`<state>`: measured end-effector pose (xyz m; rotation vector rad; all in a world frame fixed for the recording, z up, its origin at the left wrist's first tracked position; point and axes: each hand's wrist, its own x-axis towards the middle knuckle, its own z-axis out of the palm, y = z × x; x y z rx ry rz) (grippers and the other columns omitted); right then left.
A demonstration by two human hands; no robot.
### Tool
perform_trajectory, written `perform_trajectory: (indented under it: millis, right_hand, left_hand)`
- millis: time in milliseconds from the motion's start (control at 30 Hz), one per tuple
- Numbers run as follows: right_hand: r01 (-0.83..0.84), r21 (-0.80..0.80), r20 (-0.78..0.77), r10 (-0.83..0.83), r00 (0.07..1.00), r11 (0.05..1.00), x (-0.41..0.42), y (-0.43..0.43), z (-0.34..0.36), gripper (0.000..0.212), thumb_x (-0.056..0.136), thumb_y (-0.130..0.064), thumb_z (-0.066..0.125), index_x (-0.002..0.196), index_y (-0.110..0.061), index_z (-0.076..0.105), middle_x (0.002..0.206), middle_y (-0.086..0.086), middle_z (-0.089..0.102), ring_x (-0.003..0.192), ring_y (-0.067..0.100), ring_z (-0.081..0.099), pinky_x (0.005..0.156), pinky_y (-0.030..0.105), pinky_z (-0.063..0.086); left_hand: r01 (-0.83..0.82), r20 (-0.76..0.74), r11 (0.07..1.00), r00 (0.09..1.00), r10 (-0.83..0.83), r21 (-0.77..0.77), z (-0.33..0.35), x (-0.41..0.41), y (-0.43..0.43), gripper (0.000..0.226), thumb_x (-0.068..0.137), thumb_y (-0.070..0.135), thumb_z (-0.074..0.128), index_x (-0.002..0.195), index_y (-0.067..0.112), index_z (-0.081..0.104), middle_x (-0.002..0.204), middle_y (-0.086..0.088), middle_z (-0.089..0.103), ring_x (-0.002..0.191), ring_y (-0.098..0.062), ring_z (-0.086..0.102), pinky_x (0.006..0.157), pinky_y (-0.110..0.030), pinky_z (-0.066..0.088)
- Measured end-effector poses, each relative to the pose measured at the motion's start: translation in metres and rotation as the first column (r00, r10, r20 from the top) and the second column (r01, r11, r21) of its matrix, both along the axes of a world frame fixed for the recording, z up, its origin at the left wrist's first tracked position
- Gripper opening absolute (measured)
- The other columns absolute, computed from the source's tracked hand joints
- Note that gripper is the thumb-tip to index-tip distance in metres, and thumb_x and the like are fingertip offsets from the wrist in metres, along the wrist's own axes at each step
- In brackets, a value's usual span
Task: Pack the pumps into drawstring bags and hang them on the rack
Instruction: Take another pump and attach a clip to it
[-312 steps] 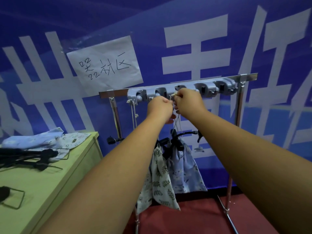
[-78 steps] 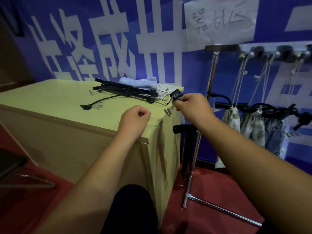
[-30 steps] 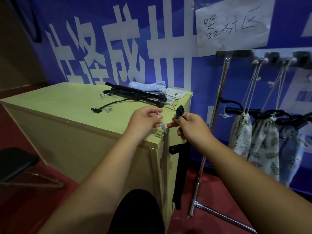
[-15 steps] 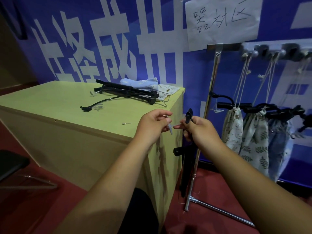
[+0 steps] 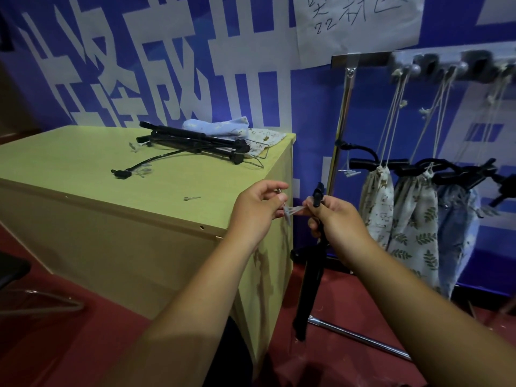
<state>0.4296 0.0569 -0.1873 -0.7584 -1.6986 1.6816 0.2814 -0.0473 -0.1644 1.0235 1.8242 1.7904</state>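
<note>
My right hand (image 5: pixel 336 219) grips a black pump (image 5: pixel 308 277) near its hose end, the body hanging down beside the table's corner. My left hand (image 5: pixel 255 213) pinches a small metal needle and touches the clear nozzle strip (image 5: pixel 291 211) stretched between both hands. More black pumps (image 5: pixel 195 145) lie on the green table (image 5: pixel 83 174), next to folded drawstring bags (image 5: pixel 220 127). Three filled bags (image 5: pixel 413 216) hang by cords from the rack (image 5: pixel 435 64) on the right.
A loose needle (image 5: pixel 191 198) lies on the tabletop near the front edge. A hose with clear nozzles (image 5: pixel 134 170) lies mid-table. The rack's metal leg (image 5: pixel 360 337) runs across the red floor. A black chair (image 5: pixel 14 272) stands at left. A paper sign (image 5: pixel 357 20) hangs on the blue wall.
My right hand lifted a pump off the table's corner and brought it down in front of me. My left hand came up to meet it and took hold of the nozzle strip.
</note>
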Motion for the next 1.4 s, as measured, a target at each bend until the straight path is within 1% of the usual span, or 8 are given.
perform_trajectory:
  millis: [133,367,533,833,967,1067,1200,1400]
  right_hand:
    - [0.033,-0.01,-0.028,-0.033,0.999,0.999,-0.003,0.007,-0.011,0.029,0.107,-0.039,0.066,0.084,-0.034,0.084,0.071,0.008,0.065,0.07,0.029,0.047,0.071,0.046,0.039]
    - [0.059,-0.039,-0.026,-0.06,0.998,0.998,0.0,0.02,-0.03,0.027,0.106,-0.042,0.066,0.086,-0.037,0.083,0.066,0.003,0.059,0.065,0.025,0.046,0.067,0.043,0.037]
    - [0.083,-0.095,-0.036,-0.086,0.996,0.992,-0.001,0.029,-0.053,0.019,0.101,-0.04,0.068,0.097,-0.028,0.082,0.068,0.002,0.064,0.063,0.024,0.048,0.069,0.046,0.038]
    - [0.119,-0.212,-0.028,-0.128,0.991,0.97,0.007,0.04,-0.092,0.023,0.108,-0.025,0.064,0.112,-0.006,0.077,0.06,-0.001,0.061,0.053,0.013,0.045,0.052,0.028,0.035]
    - [0.117,-0.26,-0.064,-0.138,0.988,0.959,0.01,0.046,-0.108,0.016,0.098,-0.032,0.07,0.099,-0.021,0.082,0.082,0.027,0.07,0.055,0.014,0.046,0.057,0.032,0.033]
    - [0.141,-0.249,-0.042,-0.156,0.987,0.958,0.011,0.049,-0.119,0.015,0.095,-0.035,0.072,0.093,-0.024,0.082,0.076,0.019,0.063,0.056,0.016,0.043,0.058,0.035,0.029]
    - [0.174,-0.164,0.051,-0.168,0.984,0.971,0.011,0.057,-0.128,0.019,0.106,-0.026,0.065,0.096,-0.022,0.081,0.068,0.007,0.058,0.06,0.02,0.044,0.056,0.033,0.032]
    - [0.159,-0.008,0.099,-0.157,0.983,0.987,0.007,0.064,-0.127,0.022,0.106,-0.022,0.065,0.091,-0.028,0.08,0.069,-0.002,0.068,0.06,0.012,0.054,0.059,0.029,0.043]
  left_hand:
    - [0.024,0.043,1.0,0.999,-0.025,0.01,-0.006,0.001,0.006,0.024,0.1,0.002,0.067,0.115,0.016,0.079,0.085,0.0,0.066,0.08,-0.012,0.072,0.087,-0.039,0.066]
    - [0.061,0.11,0.998,0.992,-0.06,-0.005,-0.021,0.004,0.018,0.026,0.1,0.002,0.067,0.116,0.019,0.08,0.085,-0.001,0.069,0.086,-0.015,0.074,0.09,-0.039,0.065]
    - [0.066,0.154,0.998,0.986,-0.064,-0.007,-0.037,0.005,0.029,0.024,0.1,0.001,0.067,0.109,0.02,0.079,0.084,0.0,0.068,0.083,-0.012,0.072,0.089,-0.035,0.064]
    - [0.087,0.178,0.996,0.981,-0.082,-0.019,-0.074,0.01,0.049,0.021,0.098,-0.003,0.068,0.113,0.009,0.078,0.09,-0.011,0.068,0.088,-0.022,0.07,0.089,-0.035,0.063]
    - [0.156,0.235,0.986,0.962,-0.138,-0.06,-0.095,0.012,0.057,0.022,0.099,0.003,0.07,0.109,0.019,0.081,0.097,-0.014,0.069,0.095,-0.027,0.067,0.098,-0.045,0.055]
    - [0.213,0.366,0.975,0.914,-0.176,-0.063,-0.111,0.012,0.058,0.021,0.103,0.012,0.066,0.119,0.015,0.08,0.107,-0.01,0.079,0.111,-0.026,0.074,0.106,-0.039,0.056]
    - [0.247,0.563,0.967,0.808,-0.174,-0.057,-0.13,0.009,0.063,0.021,0.104,0.01,0.065,0.12,0.006,0.078,0.11,-0.016,0.076,0.102,-0.025,0.068,0.105,-0.041,0.055]
    - [0.338,0.751,0.934,0.645,-0.137,-0.12,-0.134,0.0,0.068,0.022,0.103,0.026,0.064,0.117,0.024,0.082,0.097,-0.002,0.06,0.08,-0.013,0.058,0.085,-0.032,0.06]
